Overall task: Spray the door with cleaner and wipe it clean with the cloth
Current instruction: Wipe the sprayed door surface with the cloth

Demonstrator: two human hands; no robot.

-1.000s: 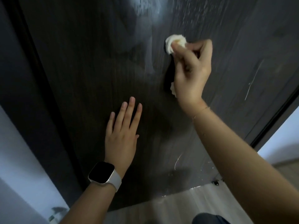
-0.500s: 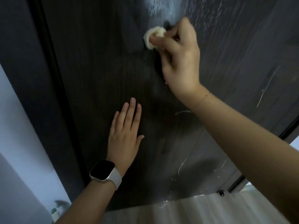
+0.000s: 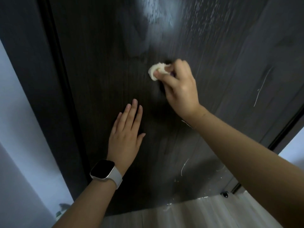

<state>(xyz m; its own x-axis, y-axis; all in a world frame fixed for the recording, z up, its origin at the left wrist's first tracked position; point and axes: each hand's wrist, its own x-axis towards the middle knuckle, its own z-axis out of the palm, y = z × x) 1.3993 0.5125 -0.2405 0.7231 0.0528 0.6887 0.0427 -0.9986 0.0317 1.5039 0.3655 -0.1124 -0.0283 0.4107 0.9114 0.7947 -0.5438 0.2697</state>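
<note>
A dark wood-grain door (image 3: 102,66) fills most of the view, with pale streaks of cleaner across its upper right and a whitish wet patch near the top. My right hand (image 3: 180,88) grips a small bunched cream cloth (image 3: 157,70) and holds it against the door near the middle. My left hand (image 3: 126,134), a watch on its wrist, rests flat on the door below and left of the cloth, fingers straight and together. No spray bottle can be made out clearly.
The dark door frame (image 3: 54,66) runs down the left, with a pale wall (image 3: 14,129) beyond it. Light wood flooring (image 3: 189,214) lies below the door's bottom edge. A small black door stop (image 3: 224,194) sits at the lower right. White scratches mark the door's right side.
My right hand swept the cloth left and up across the door, then came back down and a little right. The left hand stayed flat in place. The view shifted slightly.
</note>
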